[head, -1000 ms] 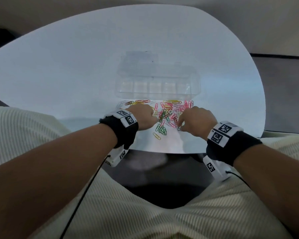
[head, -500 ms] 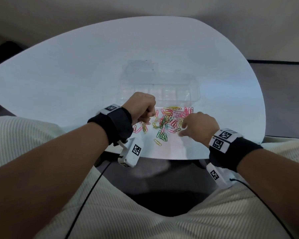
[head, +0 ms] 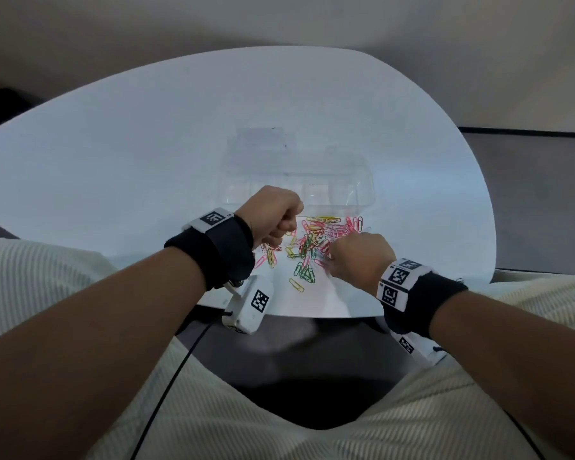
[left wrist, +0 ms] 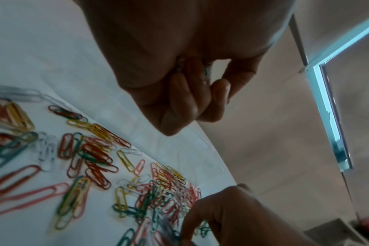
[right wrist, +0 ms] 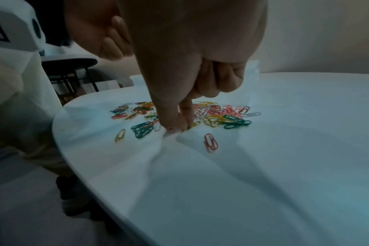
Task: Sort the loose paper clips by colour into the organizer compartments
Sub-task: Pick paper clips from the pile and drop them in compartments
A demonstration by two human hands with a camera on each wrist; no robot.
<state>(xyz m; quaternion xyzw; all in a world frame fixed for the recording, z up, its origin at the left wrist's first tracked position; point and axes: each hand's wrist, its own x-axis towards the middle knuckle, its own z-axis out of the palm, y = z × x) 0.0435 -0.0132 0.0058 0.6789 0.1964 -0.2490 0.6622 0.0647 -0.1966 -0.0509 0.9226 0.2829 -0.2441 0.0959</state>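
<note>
Progress: the sorting is judged to be at an early stage; no coloured clip can be made out in the clear organizer (head: 296, 190), though its transparent walls make this hard to confirm.
Paper clips: a mixed heap of paper clips (head: 312, 242) in red, pink, yellow, green and white is spread on the white counter (head: 113, 154), just in front of the organizer and between the two hands.
Left hand: the left hand (head: 273, 215) is held raised above the left edge of the heap, near the organizer's front wall; its fingers (left wrist: 185, 93) are curled into a fist, and small metallic glints inside suggest clips are enclosed, but this cannot be told for certain.
Right hand: the right hand (head: 359, 257) is lowered onto the heap's near right side; thumb and forefinger tips (right wrist: 175, 123) are pressed together on the counter at a green clip, the other fingers being folded.
Left to do: almost the whole heap remains to be separated by colour and dropped into compartments.
</note>
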